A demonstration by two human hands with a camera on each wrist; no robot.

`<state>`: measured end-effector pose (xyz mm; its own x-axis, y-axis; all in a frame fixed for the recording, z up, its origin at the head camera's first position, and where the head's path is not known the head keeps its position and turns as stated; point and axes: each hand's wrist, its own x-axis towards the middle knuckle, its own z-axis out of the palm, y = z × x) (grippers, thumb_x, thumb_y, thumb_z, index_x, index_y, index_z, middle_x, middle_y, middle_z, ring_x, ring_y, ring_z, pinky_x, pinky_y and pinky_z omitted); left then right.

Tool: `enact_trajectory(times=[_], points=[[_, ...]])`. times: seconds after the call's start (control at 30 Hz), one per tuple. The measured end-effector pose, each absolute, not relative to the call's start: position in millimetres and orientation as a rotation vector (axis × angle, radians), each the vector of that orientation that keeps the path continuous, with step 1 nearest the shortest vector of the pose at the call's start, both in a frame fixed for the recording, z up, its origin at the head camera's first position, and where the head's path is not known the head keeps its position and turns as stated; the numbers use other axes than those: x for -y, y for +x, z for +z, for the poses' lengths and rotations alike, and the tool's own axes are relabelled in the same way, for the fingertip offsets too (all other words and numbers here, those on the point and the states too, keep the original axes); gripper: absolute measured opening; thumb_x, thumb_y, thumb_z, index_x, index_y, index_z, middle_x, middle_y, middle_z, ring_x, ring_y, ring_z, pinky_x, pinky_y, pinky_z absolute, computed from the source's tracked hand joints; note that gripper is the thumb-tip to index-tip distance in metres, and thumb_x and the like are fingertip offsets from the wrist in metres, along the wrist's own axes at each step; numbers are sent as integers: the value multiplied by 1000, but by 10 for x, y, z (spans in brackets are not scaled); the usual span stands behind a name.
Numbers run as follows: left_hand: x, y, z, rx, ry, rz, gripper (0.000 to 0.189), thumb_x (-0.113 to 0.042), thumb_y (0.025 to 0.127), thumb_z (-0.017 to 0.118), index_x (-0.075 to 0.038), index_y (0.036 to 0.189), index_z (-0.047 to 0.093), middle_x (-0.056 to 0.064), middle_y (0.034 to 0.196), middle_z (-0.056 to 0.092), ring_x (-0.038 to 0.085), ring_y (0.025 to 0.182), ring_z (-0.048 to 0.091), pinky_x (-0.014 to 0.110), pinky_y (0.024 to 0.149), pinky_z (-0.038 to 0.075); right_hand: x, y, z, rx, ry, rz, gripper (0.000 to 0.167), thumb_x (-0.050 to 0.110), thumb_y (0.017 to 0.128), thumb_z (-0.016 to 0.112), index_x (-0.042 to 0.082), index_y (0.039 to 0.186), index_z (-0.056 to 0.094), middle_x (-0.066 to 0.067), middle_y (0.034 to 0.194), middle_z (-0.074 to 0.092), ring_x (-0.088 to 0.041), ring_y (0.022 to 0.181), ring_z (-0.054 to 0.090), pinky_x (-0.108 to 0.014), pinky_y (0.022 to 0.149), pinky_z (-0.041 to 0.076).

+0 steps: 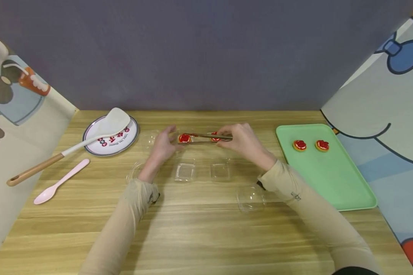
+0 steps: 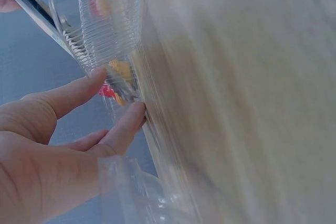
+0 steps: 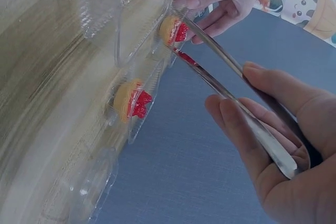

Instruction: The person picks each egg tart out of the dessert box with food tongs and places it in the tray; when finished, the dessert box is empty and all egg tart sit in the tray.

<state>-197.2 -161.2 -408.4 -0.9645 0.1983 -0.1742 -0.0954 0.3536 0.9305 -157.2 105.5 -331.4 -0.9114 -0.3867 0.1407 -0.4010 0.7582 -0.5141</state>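
My right hand (image 1: 242,141) holds metal tongs (image 1: 206,135) level, their tips at a small tart with red topping (image 1: 184,138) in a clear plastic box. In the right wrist view the tong arms (image 3: 223,55) straddle this tart (image 3: 172,30). At the box's left end, my left hand (image 1: 163,143) grips the edge between thumb and fingers, close to the tong tips. A second red-topped tart (image 3: 134,103) sits in a neighbouring clear box, partly hidden behind the right hand in the head view.
Clear plastic pieces (image 1: 185,172) (image 1: 220,172) (image 1: 251,198) lie nearer me. A green tray (image 1: 330,183) at right bears two tarts (image 1: 299,145) (image 1: 322,145). At left are a plate (image 1: 132,139) with a white spatula (image 1: 116,120) across it and a pink spoon (image 1: 60,182).
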Motion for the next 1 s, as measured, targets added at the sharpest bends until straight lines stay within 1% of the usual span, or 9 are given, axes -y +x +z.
enact_trajectory(times=[0.07, 0.1, 0.2, 0.37, 0.63, 0.8, 0.9, 0.97, 1.0], points=[[1617, -1966, -4090, -2368, 90, 1640, 94, 16, 88, 74, 1, 167, 25, 20, 170, 34, 39, 151, 42, 44, 118, 48, -1060, -1572, -3325, 2921, 656, 863, 27, 11, 90, 89, -1, 113, 80, -17, 110, 80, -4, 50, 36, -25, 57, 41], [1619, -1966, -4094, -2376, 93, 1635, 94, 16, 88, 74, 1, 167, 25, 20, 169, 35, 39, 151, 43, 44, 118, 48, -1060, -1572, -3327, 2922, 656, 867, 28, 11, 90, 88, -1, 113, 80, -17, 111, 80, -5, 47, 30, -25, 54, 37], [1620, -1966, -4101, -2384, 99, 1633, 94, 16, 88, 74, 1, 167, 25, 21, 169, 35, 40, 150, 44, 44, 119, 47, -1062, -1571, -3332, 2916, 657, 868, 28, 12, 90, 88, -1, 113, 80, -17, 111, 80, -3, 44, 22, -23, 49, 29], [1618, -1957, -4099, -2374, 92, 1646, 95, 16, 87, 75, 1, 167, 26, 19, 169, 36, 40, 150, 44, 44, 117, 49, -1079, -1558, -3334, 2886, 659, 882, 28, 12, 90, 88, -2, 114, 80, -18, 111, 79, 1, 42, 18, -20, 47, 28], [1626, -1943, -4084, -2359, 83, 1651, 95, 16, 88, 75, 0, 167, 26, 19, 169, 36, 39, 150, 43, 46, 119, 48, -1114, -1508, -3264, 2850, 647, 888, 29, 9, 88, 89, -1, 114, 81, -18, 112, 79, 1, 43, 18, -21, 49, 31], [1629, -1943, -4087, -2367, 91, 1648, 94, 16, 87, 76, 1, 166, 27, 20, 169, 36, 40, 150, 44, 47, 120, 46, -1138, -1447, -3217, 2841, 642, 887, 29, 10, 89, 89, 0, 115, 81, -18, 111, 79, 0, 43, 17, -21, 47, 28], [1629, -1944, -4084, -2371, 81, 1637, 95, 15, 86, 77, 0, 166, 28, 19, 169, 36, 41, 150, 44, 48, 121, 45, -1160, -1410, -3191, 2830, 636, 889, 30, 10, 89, 89, -1, 116, 80, -19, 111, 79, -2, 43, 20, -21, 44, 25], [1628, -1946, -4083, -2373, 74, 1627, 95, 14, 87, 77, -1, 167, 28, 18, 169, 36, 41, 150, 43, 48, 121, 45, -1174, -1384, -3168, 2829, 618, 896, 32, 11, 89, 89, -2, 117, 80, -18, 111, 79, -4, 43, 23, -21, 45, 27], [1627, -1948, -4084, -2373, 70, 1624, 95, 14, 87, 77, -1, 167, 28, 18, 169, 36, 41, 150, 43, 48, 121, 45, -1183, -1373, -3157, 2832, 607, 891, 32, 11, 88, 89, -1, 117, 80, -17, 111, 80, -3, 45, 29, -20, 47, 31]])
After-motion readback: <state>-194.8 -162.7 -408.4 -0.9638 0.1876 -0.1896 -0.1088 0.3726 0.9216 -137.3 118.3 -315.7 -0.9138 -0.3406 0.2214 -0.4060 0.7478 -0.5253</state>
